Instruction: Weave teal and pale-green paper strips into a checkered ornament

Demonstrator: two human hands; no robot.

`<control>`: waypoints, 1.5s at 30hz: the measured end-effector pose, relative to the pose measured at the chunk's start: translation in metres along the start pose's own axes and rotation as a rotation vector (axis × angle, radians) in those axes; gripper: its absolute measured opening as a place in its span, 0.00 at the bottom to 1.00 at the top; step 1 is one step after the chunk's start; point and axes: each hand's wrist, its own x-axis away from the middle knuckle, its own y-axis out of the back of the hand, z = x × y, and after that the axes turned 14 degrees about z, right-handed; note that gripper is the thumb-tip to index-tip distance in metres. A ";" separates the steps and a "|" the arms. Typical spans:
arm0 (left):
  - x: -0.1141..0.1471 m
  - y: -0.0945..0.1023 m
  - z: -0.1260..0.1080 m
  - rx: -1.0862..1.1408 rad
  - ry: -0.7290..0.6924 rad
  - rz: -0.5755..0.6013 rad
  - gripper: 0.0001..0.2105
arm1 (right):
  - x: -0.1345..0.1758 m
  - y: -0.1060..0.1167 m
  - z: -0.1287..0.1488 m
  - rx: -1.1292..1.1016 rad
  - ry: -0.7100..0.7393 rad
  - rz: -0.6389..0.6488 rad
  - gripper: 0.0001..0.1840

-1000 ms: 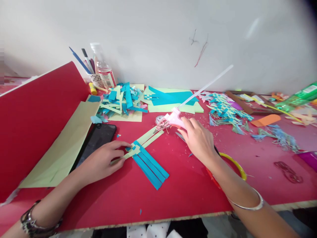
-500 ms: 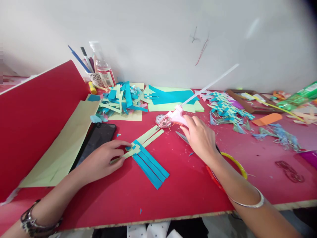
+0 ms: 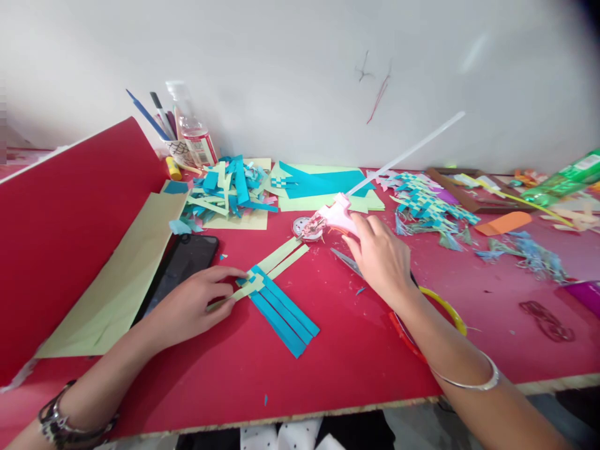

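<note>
My right hand [image 3: 382, 256] is wrapped round a pink-and-white hot glue gun [image 3: 341, 215], with a long translucent glue stick [image 3: 412, 150] jutting from its back. The gun's tip rests over a small round dish [image 3: 307, 229] smeared with glue. Under that tip runs the far end of pale green paper strips [image 3: 281, 253], interwoven with blue paper strips [image 3: 287, 312] on the table. My left hand [image 3: 199, 300] holds the near end of this weave, thumb and fingers closed about a pale green strip.
Scissors [image 3: 347, 262] with red and yellow handles lie partly under my right forearm. A phone [image 3: 182, 269] and pale green sheets [image 3: 110, 281] lie left, beside a red panel [image 3: 79, 237]. Paper scraps [image 3: 229, 187], a bottle [image 3: 199, 134] and woven pieces [image 3: 435, 200] line the back.
The glue gun has tilted slightly, its glue stick now reaching a little farther right and higher. My left hand and the woven strips stay almost unchanged.
</note>
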 end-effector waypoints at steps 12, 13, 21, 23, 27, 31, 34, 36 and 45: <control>0.003 0.001 0.000 -0.002 0.014 0.018 0.14 | -0.004 0.001 -0.020 -0.138 -0.116 -0.112 0.25; 0.003 0.001 -0.001 -0.009 0.014 0.024 0.14 | -0.005 0.000 -0.023 -0.154 -0.133 -0.123 0.25; 0.008 0.012 -0.014 0.238 0.020 -0.013 0.17 | -0.009 -0.003 -0.060 -0.265 -0.253 -0.156 0.28; 0.006 0.015 -0.014 0.352 0.001 -0.089 0.19 | -0.009 -0.004 -0.068 -0.273 -0.287 -0.155 0.29; -0.004 0.014 -0.009 0.305 0.047 -0.194 0.18 | -0.006 -0.008 -0.083 -0.276 -0.344 -0.132 0.29; -0.014 0.003 0.001 0.026 0.026 -0.137 0.14 | -0.004 -0.018 -0.099 -0.299 -0.392 -0.060 0.28; -0.017 -0.005 0.007 -0.135 -0.038 -0.076 0.13 | -0.003 -0.029 -0.110 -0.349 -0.420 0.025 0.28; -0.018 -0.007 0.009 -0.191 -0.055 -0.052 0.13 | -0.004 -0.037 -0.114 -0.397 -0.431 0.101 0.27; -0.015 -0.008 0.008 -0.257 -0.045 -0.080 0.12 | -0.003 -0.053 -0.118 -0.291 -0.347 0.247 0.22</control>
